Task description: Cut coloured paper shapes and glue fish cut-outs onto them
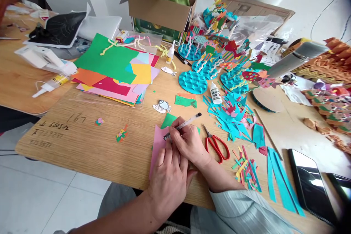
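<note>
Wood-grain table (90,146) runs under everything, cluttered along its far side and cut off by the frame on the right. Next in size is the stack of coloured paper (115,69), fanned out to my upper left, with a cardboard box (159,11) behind it.

Close to the near edge lies the pink sheet (157,146). I see only its left strip and pointed upper corner, because both my hands cover the rest. My left hand (168,179) lies flat on it, fingers stretched forward and close together, pressing down and gripping nothing. My right hand (189,142) sits just beyond and to the right, fingers curled tightly around the pen (189,121).

Red-handled scissors (216,146) rest just right of my right hand, not touching it, blades pointing away from me and slightly left.

The pen's long axis slants from lower left to upper right. Its dark cap end points up and to the right, away from me, and its writing end points down to the left, toward the pink sheet's top edge. The tip is hidden behind my fingertips, so I cannot tell whether it touches the paper.

A green scrap (168,120) pokes out from beneath my right hand. Smallest is a little dark-and-white piece (166,137) at my fingertips, too covered to make out.
</note>
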{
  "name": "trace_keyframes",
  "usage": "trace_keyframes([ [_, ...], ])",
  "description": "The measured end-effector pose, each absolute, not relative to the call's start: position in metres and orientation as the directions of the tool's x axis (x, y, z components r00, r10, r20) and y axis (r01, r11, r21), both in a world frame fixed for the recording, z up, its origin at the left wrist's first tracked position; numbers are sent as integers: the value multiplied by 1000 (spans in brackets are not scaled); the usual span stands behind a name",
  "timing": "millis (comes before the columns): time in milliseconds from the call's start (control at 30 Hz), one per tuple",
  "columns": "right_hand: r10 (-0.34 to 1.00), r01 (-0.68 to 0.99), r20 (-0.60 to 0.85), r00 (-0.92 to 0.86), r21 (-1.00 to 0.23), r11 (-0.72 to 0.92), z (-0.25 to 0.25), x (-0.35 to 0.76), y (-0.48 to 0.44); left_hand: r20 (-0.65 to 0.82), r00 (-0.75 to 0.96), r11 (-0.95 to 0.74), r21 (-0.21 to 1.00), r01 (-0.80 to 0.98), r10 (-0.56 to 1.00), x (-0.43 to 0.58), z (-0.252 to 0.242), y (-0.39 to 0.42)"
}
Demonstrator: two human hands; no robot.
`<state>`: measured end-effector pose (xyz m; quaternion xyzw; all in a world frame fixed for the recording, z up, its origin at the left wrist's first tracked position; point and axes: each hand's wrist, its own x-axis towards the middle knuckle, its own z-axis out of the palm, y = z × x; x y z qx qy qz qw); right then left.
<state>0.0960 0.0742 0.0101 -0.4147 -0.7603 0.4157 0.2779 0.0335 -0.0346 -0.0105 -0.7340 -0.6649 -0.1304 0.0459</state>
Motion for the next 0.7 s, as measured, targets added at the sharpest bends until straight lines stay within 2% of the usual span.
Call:
trace_keyframes([
  [267,851,439,137,-507,-809,392,6,95,76,266,79,-111,105,988,961,34,-10,-36],
  [700,836,458,88,-542,-803,382,8,95,75,279,91,-123,100,987,956,32,-10,-33],
])
